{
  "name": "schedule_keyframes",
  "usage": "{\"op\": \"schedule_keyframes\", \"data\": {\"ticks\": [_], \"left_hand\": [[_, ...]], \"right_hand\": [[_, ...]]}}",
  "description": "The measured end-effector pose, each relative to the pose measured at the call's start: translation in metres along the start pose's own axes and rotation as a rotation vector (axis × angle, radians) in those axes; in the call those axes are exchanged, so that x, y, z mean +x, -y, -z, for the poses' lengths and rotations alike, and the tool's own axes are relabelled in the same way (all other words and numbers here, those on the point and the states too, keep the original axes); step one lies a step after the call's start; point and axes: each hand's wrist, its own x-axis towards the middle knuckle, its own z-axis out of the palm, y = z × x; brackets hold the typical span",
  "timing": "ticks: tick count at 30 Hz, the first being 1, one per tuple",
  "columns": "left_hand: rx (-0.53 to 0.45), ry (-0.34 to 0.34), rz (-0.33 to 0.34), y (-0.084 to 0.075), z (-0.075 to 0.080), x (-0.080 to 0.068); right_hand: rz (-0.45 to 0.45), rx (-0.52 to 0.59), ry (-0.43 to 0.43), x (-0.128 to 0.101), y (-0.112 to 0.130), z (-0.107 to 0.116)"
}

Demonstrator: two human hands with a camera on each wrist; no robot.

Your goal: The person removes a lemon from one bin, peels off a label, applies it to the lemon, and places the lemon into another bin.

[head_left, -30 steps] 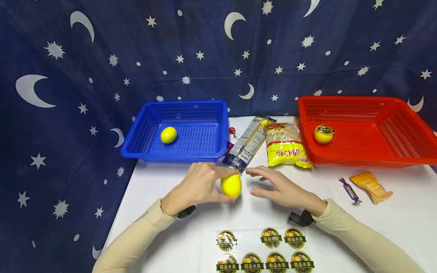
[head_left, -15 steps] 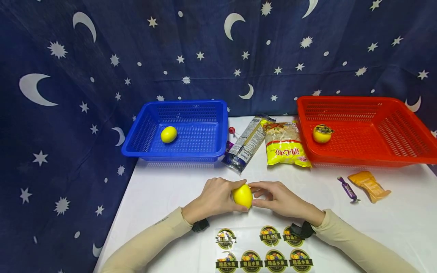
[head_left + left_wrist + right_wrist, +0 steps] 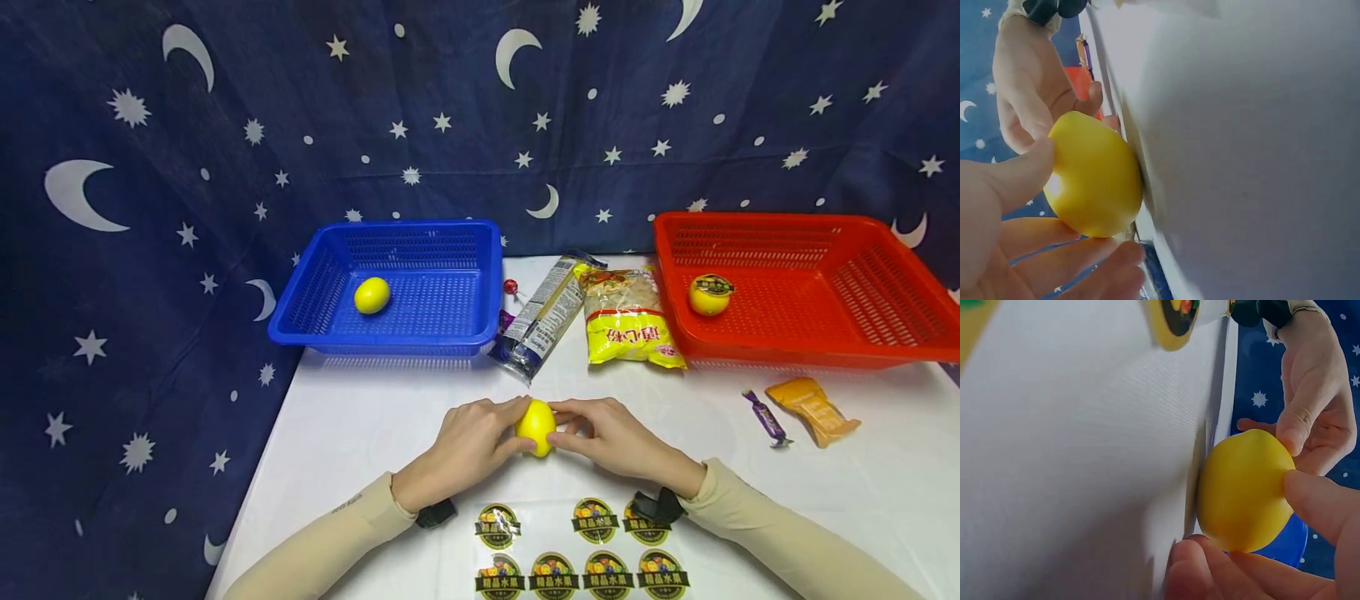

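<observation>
Since 0.5 s ago our hands barely shifted; lemon (image 3: 536,427) sits a touch higher btwn them. We pinch it from both sides on the white table (image 3: 360,417), just past the sticker sheet (image 3: 577,546): left hand (image 3: 468,446) w/ thumb + fingers curled round it, right hand (image 3: 615,437) likewise, both equally near. Further off, blue basket (image 3: 390,337) lies back-left and red basket (image 3: 810,354) back-right, each w/ a lemon inside.

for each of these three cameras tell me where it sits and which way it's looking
Head: above, facing forward and down at the table; both forearms, left hand, right hand show.
Left wrist: beside the left hand, facing the lemon; right hand opposite.
Right wrist: beside the right hand, facing the lemon; left hand opposite.
Shared: lemon, both hands.
</observation>
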Motion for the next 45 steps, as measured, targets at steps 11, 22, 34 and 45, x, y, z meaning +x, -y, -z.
{"op": "schedule_keyframes", "data": {"ticks": [11,22,34,45], "left_hand": [[0.097,0.205,0.099,-0.001,0.008,-0.053],[-0.002,0.176,0.038,-0.019,0.002,-0.089],[-0.417,0.163,0.014,-0.018,0.026,-0.066],[-0.644,0.001,0.161,-0.002,0.009,0.014]], "right_hand": [[0.094,-0.368,-0.019,-0.057,0.035,-0.002],[0.15,-0.379,0.257,-0.076,0.039,-0.029],[0.176,-0.342,0.086,-0.069,0.035,-0.023],[0.04,-0.28,-0.226,-0.019,0.005,-0.006]]}}
